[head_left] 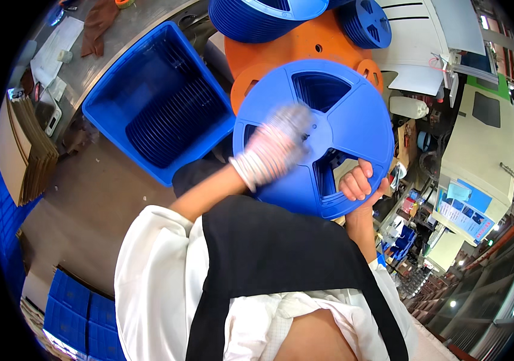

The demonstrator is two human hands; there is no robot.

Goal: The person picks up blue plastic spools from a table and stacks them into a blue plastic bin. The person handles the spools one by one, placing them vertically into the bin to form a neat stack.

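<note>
A large blue plastic reel point(353, 114) with three open windows is held up in front of my chest. My right hand point(358, 180), bare, grips its lower right rim with the fingers curled through one window. My left hand point(278, 143) wears a white knit glove and lies across the reel's face near the hub. It is blurred by motion, and I see nothing held in it.
A blue crate point(103, 111) left of the reel holds a row of blue reels on edge. Behind the reel are an orange disc point(305, 45), a stack of blue reels point(251, 21) and a smaller blue reel point(366, 23). Cardboard sheets point(28, 144) lean at left; white machines point(479, 144) stand at right.
</note>
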